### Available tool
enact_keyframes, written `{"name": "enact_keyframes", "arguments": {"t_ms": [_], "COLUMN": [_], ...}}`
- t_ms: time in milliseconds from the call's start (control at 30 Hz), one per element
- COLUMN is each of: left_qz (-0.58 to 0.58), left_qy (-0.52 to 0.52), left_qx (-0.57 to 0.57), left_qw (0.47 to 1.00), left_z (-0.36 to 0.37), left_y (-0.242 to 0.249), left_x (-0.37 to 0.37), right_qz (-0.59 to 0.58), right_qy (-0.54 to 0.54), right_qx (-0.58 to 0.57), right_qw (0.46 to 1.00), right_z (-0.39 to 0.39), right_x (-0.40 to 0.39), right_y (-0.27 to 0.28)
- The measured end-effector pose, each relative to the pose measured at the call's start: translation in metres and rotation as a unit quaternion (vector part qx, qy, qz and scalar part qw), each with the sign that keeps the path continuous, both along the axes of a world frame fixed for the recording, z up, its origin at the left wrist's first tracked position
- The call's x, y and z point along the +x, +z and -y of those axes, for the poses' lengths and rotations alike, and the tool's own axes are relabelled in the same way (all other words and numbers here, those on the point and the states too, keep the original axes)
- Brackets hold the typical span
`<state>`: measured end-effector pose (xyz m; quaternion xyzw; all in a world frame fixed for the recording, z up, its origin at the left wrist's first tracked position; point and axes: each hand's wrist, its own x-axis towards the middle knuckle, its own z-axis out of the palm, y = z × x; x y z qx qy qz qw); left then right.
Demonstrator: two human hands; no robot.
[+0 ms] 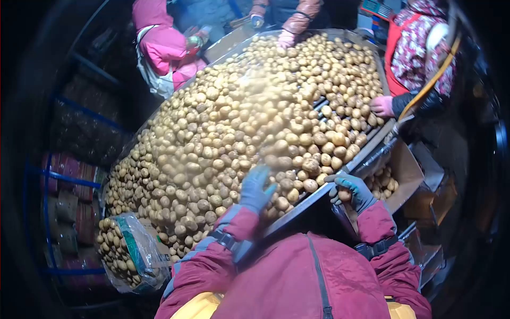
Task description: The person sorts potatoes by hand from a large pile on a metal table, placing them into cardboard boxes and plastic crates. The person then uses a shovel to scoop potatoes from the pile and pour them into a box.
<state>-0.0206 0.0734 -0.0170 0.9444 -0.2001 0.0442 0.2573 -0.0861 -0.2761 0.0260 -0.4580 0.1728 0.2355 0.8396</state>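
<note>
A broad heap of potatoes point(212, 133) covers the sorting table in front of me. My left hand point(256, 189), in a blue-grey glove, reaches over the near edge of the heap. Its fingers are stretched out and the thumb stands apart, slightly blurred, with nothing visible in its grasp. At the table's near right rim point(297, 208), my right hand point(357, 190), gloved alike, is closed around a potato point(345, 195). That hand is just outside the rim, beside a cardboard box point(408, 178) with potatoes in it.
At the lower left, a plastic-lined box point(154, 250) holds more potatoes. Co-workers stand around: a pink sleeve point(164, 45) at the far left, a pink-gloved hand point(287, 39) at the back, another pink-gloved hand point(382, 106) at the right. Dark rollers point(321, 106) show between potatoes. A yellow hose point(433, 82) hangs right.
</note>
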Motion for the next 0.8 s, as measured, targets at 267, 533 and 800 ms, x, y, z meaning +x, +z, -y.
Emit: {"name": "enact_keyframes", "arguments": {"t_ms": [267,533,800], "left_qz": [-0.072,-0.114,-0.128], "left_qy": [0.149,0.162,0.104], "left_qx": [0.119,0.092,0.050], "left_qw": [0.979,0.976,0.985], "left_z": [-0.052,0.054,0.154], "left_y": [-0.019,-0.030,-0.050], "left_x": [0.130,0.201,0.255], "right_qz": [-0.026,-0.080,-0.069], "right_qy": [-0.012,-0.060,0.022], "right_qx": [-0.024,-0.047,-0.085], "right_qw": [0.999,0.994,0.994], "right_z": [-0.009,-0.002,-0.002], "right_x": [0.031,0.030,0.059], "right_y": [-0.037,-0.035,-0.045]}}
